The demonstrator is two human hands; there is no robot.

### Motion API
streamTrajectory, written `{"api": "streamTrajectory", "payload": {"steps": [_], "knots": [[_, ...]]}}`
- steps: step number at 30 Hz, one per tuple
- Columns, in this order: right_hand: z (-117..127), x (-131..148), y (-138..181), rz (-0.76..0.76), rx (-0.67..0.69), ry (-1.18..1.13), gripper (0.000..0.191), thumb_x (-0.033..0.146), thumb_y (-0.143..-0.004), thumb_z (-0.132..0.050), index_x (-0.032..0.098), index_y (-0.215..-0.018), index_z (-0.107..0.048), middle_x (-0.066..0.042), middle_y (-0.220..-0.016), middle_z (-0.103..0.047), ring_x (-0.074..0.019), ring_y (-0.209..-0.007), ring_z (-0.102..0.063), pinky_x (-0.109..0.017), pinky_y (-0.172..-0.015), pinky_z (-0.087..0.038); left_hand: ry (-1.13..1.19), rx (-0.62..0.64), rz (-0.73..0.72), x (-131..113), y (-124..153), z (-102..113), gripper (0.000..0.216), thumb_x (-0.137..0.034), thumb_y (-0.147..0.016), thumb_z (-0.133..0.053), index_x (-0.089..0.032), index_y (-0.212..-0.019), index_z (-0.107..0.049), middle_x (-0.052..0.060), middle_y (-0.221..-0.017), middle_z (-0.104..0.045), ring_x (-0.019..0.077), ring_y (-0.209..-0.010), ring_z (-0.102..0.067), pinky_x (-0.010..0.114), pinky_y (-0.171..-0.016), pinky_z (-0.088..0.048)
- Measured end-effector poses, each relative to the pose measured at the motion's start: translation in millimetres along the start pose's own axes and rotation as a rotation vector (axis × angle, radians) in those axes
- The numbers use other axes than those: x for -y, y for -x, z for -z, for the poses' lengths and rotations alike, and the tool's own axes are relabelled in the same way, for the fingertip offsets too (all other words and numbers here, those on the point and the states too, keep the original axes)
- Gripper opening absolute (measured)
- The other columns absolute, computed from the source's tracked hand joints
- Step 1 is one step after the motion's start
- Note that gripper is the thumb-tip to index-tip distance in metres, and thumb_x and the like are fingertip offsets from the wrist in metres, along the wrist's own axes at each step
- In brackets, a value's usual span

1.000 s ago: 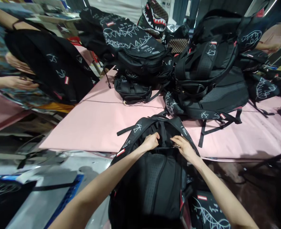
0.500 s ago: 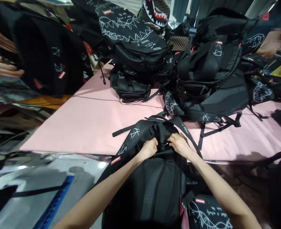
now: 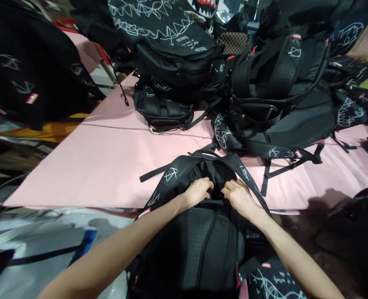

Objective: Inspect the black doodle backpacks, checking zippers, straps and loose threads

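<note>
A black backpack [image 3: 199, 241] leans against the near edge of the table, its padded back panel and straps facing me. White scribbles mark the shoulder straps [image 3: 171, 174]. At the top, between the straps, the bag gapes and shows dark lining [image 3: 218, 172]. My left hand [image 3: 199, 191] is closed on the black fabric at the left of this opening, fingers curled. Facing it, my right hand [image 3: 237, 195] pinches the fabric on the right side. A short gap separates the hands. The fingertips are partly hidden, so any small part between them cannot be made out.
Black backpacks with white scribbles [image 3: 168, 33] are piled on the pink-covered table [image 3: 115, 162]. More bags [image 3: 283, 95] lie at the right. Another dark backpack [image 3: 24, 70] hangs at the left. A person's arm [image 3: 366, 41] shows far right.
My left hand has shifted slightly right, and both hands stay at the opening. The small shiny bit by my right hand no longer shows. The left-hand backpack is nearer; the hands beside it are out of view.
</note>
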State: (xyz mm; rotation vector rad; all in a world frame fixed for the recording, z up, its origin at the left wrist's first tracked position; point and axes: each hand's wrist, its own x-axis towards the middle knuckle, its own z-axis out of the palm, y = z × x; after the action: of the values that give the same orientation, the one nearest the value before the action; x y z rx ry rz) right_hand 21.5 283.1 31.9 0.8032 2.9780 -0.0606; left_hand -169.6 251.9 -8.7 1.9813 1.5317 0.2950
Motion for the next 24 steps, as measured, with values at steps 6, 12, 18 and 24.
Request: {"api": "streamTrajectory", "payload": {"steps": [6, 12, 18, 24], "knots": [[2, 1, 1, 0.019, -0.022, 0.042, 0.021, 0.004, -0.086, -0.042, 0.018, -0.078, -0.056, -0.005, -0.079, -0.053, -0.0202, -0.082, -0.049, -0.036, -0.078, -0.040, -0.235, 0.217, -0.226, -2, -36, 18, 0.005, -0.017, -0.069, -0.064, -0.017, -0.073, -0.063, 0.003, -0.078, -0.061, 0.0178, -0.069, -0.059, 0.026, -0.061, -0.040], [-8, 0, 7, 0.025, -0.023, -0.038, 0.019, 0.005, -0.085, -0.045, 0.017, -0.075, -0.055, -0.005, -0.079, -0.053, -0.0198, -0.083, -0.050, -0.035, -0.080, -0.042, -0.426, 0.233, -0.162, -10, -39, -11, 0.018, -0.027, -0.072, -0.066, -0.011, -0.078, -0.062, 0.012, -0.086, -0.061, 0.0224, -0.070, -0.057, 0.030, -0.057, -0.040], [-16, 5, 9, 0.061, -0.038, -0.042, 0.019, 0.005, -0.085, -0.045, 0.017, -0.074, -0.055, -0.005, -0.080, -0.054, -0.0200, -0.084, -0.051, -0.036, -0.080, -0.044, -0.505, 0.153, -0.033, -15, -23, -28, 0.012, -0.017, -0.082, -0.051, -0.011, -0.085, -0.061, 0.013, -0.098, -0.056, 0.0266, -0.095, -0.050, 0.032, -0.066, -0.043], [-9, 5, 9, 0.046, 0.018, -0.020, 0.014, 0.007, -0.084, -0.050, 0.015, -0.077, -0.058, -0.004, -0.082, -0.057, -0.0190, -0.086, -0.053, -0.034, -0.082, -0.044, -0.476, 0.172, -0.029, -14, -26, -25, 0.018, -0.019, -0.085, -0.047, -0.014, -0.075, -0.062, 0.008, -0.094, -0.058, 0.0219, -0.091, -0.049, 0.027, -0.060, -0.041]]}}
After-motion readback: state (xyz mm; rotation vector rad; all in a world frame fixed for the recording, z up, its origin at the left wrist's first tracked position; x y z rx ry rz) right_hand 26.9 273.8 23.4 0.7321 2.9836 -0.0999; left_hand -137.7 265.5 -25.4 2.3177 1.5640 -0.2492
